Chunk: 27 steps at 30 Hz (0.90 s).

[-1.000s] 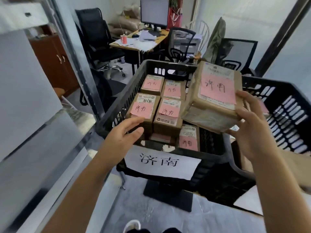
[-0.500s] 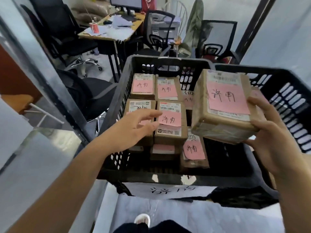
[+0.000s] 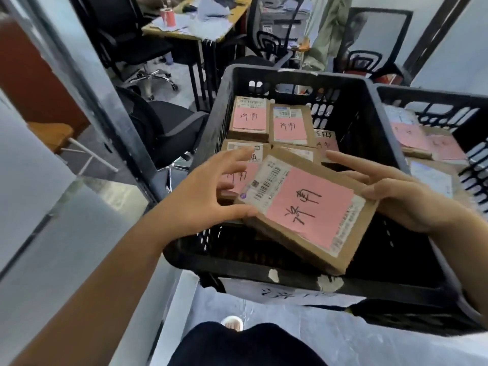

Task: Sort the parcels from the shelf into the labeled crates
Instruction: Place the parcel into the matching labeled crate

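Note:
A brown cardboard parcel with a pink handwritten note and a barcode label lies tilted over the near part of the black crate. My right hand grips its right edge. My left hand has its thumb under the parcel's left corner and its fingers spread above. Several smaller parcels with pink notes lie flat in the crate's far half. A white paper label with handwriting hangs on the crate's front wall.
A second black crate with pink-noted parcels stands to the right. A metal shelf surface lies at the left. Office chairs and a cluttered desk stand behind. My foot shows below.
The parcel has come down and turned from upright at the right to tilted flat inside the crate. My left hand has moved right and met its left corner. The view has tipped downward.

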Available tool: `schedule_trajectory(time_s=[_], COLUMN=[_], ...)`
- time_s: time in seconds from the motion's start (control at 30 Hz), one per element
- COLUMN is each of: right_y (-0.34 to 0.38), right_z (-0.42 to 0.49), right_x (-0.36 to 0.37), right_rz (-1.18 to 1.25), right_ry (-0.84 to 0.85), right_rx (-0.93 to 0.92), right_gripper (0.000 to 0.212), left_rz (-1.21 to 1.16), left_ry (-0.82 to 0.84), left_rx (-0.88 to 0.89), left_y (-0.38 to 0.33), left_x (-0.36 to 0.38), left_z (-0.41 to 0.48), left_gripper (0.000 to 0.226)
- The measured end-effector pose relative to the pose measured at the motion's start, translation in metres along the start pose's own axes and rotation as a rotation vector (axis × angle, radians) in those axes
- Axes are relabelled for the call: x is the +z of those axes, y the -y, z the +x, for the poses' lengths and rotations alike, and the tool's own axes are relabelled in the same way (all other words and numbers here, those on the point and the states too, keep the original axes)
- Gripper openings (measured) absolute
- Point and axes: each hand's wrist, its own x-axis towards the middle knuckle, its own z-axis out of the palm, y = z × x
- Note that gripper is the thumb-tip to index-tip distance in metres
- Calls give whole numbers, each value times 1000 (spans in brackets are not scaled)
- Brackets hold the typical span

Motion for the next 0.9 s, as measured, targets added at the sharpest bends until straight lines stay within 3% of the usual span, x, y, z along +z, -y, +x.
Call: schedule_trajectory(time_s=[0.1, 0.27, 0.43, 0.67, 0.77, 0.9], right_y=[-5, -16, -28, -21, -34, -54], right_z=[18, 44, 54, 60, 59, 58], right_x=[-7, 0, 17, 21, 36, 55], right_rz=[-33, -104, -187, -454, -569, -696], right_ry=[43, 124, 50, 66, 38, 27], right_rx=[78, 199, 277, 462, 448, 374], right_gripper=[53, 60, 24, 26, 27, 46], left_rz=[14, 132, 267, 442, 610, 729], left_ry=[51, 90, 173, 255, 416, 530], left_rx=[-8, -37, -116, -209, -283, -377], left_y=[0, 2, 3, 2, 12, 19], left_x=[2, 1, 5, 9, 21, 29], left_z=[-7, -13, -12, 8, 11, 9], left_gripper=[80, 85, 78, 71, 72, 65])
